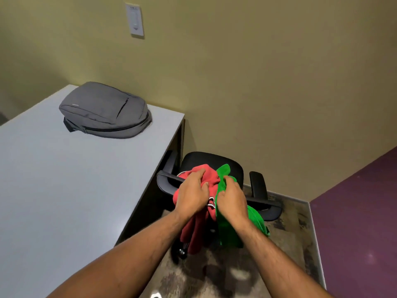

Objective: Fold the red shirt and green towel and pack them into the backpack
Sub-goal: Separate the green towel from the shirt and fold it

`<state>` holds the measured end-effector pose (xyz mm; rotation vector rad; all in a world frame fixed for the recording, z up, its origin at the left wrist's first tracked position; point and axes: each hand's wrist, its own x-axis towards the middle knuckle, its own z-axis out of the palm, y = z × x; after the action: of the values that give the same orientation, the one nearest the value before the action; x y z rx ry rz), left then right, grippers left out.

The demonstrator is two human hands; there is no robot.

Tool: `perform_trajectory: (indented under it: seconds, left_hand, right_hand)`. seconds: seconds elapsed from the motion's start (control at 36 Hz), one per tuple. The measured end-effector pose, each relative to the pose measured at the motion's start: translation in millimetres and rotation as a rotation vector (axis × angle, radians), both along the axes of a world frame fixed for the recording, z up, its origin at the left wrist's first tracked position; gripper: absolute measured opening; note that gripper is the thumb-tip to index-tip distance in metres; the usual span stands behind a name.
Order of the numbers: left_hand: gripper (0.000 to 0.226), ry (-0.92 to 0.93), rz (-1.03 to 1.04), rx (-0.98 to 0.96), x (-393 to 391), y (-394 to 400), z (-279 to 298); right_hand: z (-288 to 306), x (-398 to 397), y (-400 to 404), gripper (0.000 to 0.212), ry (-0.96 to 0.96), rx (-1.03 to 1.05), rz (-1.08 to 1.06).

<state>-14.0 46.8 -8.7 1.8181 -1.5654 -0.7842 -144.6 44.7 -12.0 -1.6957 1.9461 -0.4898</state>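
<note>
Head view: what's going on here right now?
A person stands over a black office chair, the left hand gripping the bunched red shirt and the right hand gripping the green towel. Neither is folded yet. The grey backpack lies zipped on the white table, untouched.

Bare bench on the left, crowded chair on the right.

The bench [53, 190] lies open from its near edge up to the backpack [105, 110], which lies zipped at the far end, close to the wall [257, 72]. Right of the bench edge, the chair [211, 161] fills the gap; its two armrests [258, 184] flank the shirt [206, 175] and towel [227, 222] bunched between them. Floor [214, 274] near the chair is open.
</note>
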Motion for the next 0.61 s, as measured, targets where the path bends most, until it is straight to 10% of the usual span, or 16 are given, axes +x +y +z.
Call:
perform_trajectory:
  seconds: [0.61]
  left_hand:
    - [0.052,0.232,0.313,-0.336,34.2,28.8,29.1]
  right_hand:
    - [21.5,69.3,-4.2,0.052,-0.656,-0.124,-0.016]
